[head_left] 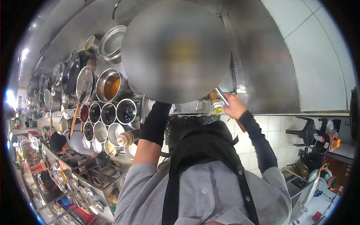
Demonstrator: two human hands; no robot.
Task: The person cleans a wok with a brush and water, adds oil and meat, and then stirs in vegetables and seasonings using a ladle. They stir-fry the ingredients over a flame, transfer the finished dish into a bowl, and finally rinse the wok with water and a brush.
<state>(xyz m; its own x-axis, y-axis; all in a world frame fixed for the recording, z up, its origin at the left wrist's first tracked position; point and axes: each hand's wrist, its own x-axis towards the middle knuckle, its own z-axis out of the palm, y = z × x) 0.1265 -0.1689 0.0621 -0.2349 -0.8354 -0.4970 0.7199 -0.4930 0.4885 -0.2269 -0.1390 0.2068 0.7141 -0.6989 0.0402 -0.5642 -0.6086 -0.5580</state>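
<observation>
A large blurred disc covers the middle of the view and hides my left hand; only the arm in its black sleeve (pixel 156 122) shows, reaching forward under the disc's lower edge. My right hand (pixel 235 106) is closed around a shiny metal handle (pixel 222 96). The far end of that handle runs into the blur, so what tool it belongs to cannot be made out. Just left of my right hand stands a small container with a yellow label (pixel 217 108), beside some thin brown sticks (pixel 213 95).
To the left are a steel pot of orange-brown liquid (pixel 111 87), a frying pan (pixel 72 73) and several round containers (pixel 126 111). A capped bottle (pixel 125 139) is near my left elbow. Another person (pixel 78 140) works at left. A black chair (pixel 305 131) stands on the right.
</observation>
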